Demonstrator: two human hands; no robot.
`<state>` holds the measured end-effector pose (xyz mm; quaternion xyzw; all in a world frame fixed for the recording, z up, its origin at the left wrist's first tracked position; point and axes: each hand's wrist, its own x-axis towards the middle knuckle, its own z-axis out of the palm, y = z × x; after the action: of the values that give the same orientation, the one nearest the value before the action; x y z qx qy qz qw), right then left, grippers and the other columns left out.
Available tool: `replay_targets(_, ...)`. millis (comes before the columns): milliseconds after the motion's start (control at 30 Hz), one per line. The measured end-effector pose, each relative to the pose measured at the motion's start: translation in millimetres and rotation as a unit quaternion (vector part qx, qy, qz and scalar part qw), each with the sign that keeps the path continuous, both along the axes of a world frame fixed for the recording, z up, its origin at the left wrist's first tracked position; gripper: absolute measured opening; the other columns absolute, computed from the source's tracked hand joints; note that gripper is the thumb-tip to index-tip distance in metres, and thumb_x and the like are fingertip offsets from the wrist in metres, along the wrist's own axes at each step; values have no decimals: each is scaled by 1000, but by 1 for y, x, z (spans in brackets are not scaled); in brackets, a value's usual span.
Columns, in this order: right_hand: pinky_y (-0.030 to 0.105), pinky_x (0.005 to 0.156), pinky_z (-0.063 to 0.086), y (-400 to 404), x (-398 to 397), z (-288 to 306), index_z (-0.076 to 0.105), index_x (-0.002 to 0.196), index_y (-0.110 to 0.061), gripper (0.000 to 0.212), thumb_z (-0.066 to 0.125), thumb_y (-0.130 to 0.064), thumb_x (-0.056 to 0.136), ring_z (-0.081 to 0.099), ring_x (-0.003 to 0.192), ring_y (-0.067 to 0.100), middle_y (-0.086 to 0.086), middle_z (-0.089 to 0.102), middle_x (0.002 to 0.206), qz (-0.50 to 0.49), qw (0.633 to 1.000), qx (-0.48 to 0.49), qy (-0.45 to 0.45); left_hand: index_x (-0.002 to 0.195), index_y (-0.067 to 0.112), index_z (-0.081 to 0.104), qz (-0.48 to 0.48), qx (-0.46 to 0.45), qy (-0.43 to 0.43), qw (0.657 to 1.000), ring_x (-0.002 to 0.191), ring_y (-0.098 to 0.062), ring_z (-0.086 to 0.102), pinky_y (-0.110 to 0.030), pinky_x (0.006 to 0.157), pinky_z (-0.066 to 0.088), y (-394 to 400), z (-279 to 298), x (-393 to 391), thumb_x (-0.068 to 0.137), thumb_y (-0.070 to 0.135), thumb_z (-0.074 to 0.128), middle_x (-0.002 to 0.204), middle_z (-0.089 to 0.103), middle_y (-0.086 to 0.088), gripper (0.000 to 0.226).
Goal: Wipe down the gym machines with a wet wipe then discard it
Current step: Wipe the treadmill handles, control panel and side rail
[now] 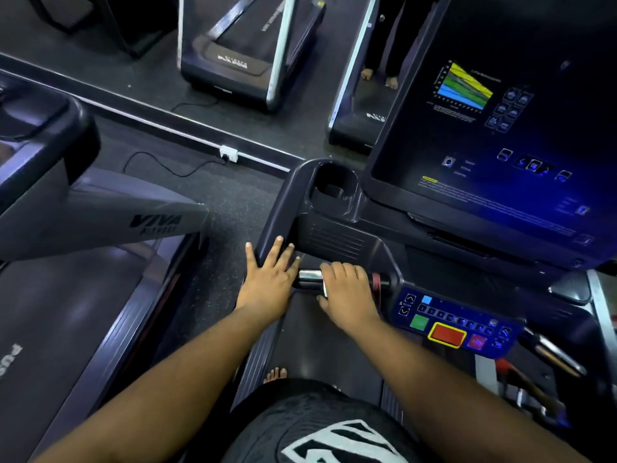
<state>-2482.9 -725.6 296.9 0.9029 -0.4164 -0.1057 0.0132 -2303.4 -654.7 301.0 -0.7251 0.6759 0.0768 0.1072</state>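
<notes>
I stand on a black treadmill and look down at its console [337,240]. My left hand [270,274] rests flat, fingers spread, on the lower end of the console's left arm [283,202]. My right hand [349,292] curls over the chrome grip bar [309,277] just right of it. A white edge of the wet wipe [324,289] shows under its fingers, pressed against the bar. Most of the wipe is hidden by the hand.
An empty cup holder [334,188] sits above the hands, below a large dark screen [484,128]. A button panel [447,324] lies to the right. Another treadmill [83,215] stands at the left. A wall socket with cable [229,153] is on the floor strip. Someone's bare feet [380,78] show beyond.
</notes>
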Motion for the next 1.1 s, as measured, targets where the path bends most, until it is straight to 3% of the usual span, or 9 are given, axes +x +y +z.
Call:
replay_targets(133, 51, 119, 28, 7, -40, -19, 36, 152, -8, 78, 62, -23, 80, 44, 134, 34, 13, 45, 144, 47, 995, -91, -5, 162, 22, 16, 0, -4, 2, 1000, 155, -32, -20, -80, 110, -4, 0, -2, 1, 96, 42, 57, 171, 0, -7, 80)
replay_targets(233, 41, 90, 47, -19, -15, -1, 59, 119, -16, 49, 78, -33, 77, 61, 101, 28, 6, 62, 108, 10, 998, -50, 30, 162, 22, 16, -4, 2, 3, 1000, 155, -33, -20, -80, 111, -3, -1, -2, 1, 98, 42, 56, 171, 1, -7, 78)
replay_targets(367, 38, 76, 46, -41, 10, 19, 57, 114, -19, 51, 79, -49, 79, 65, 100, 28, 3, 66, 108, -15, 994, 69, 80, 161, 21, 20, -5, -1, 8, 1000, 155, -33, -19, -79, 111, -4, -1, 0, 1, 98, 43, 53, 171, 4, -6, 75)
replay_targets(433, 41, 86, 49, -19, -1, 14, 57, 120, -19, 57, 80, -44, 74, 62, 101, 26, 3, 63, 110, -19, 998, 23, 57, 161, 20, 21, -6, -3, 6, 1000, 155, -33, -19, -79, 112, -4, 0, -1, 1, 98, 44, 53, 171, 4, -6, 75)
replay_targets(533, 53, 116, 29, 12, -24, -5, 37, 150, -8, 83, 68, -33, 78, 45, 130, 33, 12, 46, 140, 17, 999, -26, 7, 161, 20, 21, -6, -3, 4, 1000, 155, -32, -19, -78, 112, -2, -1, -1, 0, 98, 43, 54, 171, 5, -6, 75)
replay_targets(733, 40, 86, 46, -20, 25, 6, 59, 119, -16, 49, 77, -38, 80, 63, 101, 26, 4, 65, 108, 15, 998, 20, 52, 161, 21, 21, -8, 1, 7, 1000, 155, -33, -20, -77, 114, 0, -3, -3, 2, 96, 45, 56, 170, 8, -5, 77)
replay_targets(867, 46, 102, 41, 2, 31, -3, 48, 138, -15, 69, 77, -37, 80, 56, 115, 28, 6, 59, 126, 5, 1000, 3, 30, 161, 20, 23, -9, -2, 10, 1000, 155, -33, -19, -76, 115, 1, -2, -4, 2, 96, 45, 56, 170, 10, -4, 77)
replay_targets(967, 59, 123, 12, 37, 15, -23, 7, 159, -1, 106, 70, -38, 82, 21, 150, 40, 20, 20, 163, 69, 997, -22, 20, 161, 21, 22, -6, -7, 13, 1000, 155, -31, -19, -75, 116, -2, -3, -5, 1, 97, 44, 55, 170, 11, -4, 76)
replay_targets(1100, 55, 124, 16, 31, 9, -29, 10, 159, 0, 87, 55, -30, 91, 17, 153, 38, 20, 13, 167, 139, 986, -74, 49, 161, 19, 22, -6, -5, 8, 1000, 155, -31, -20, -74, 116, 0, -3, -6, 2, 97, 44, 55, 170, 11, -3, 76)
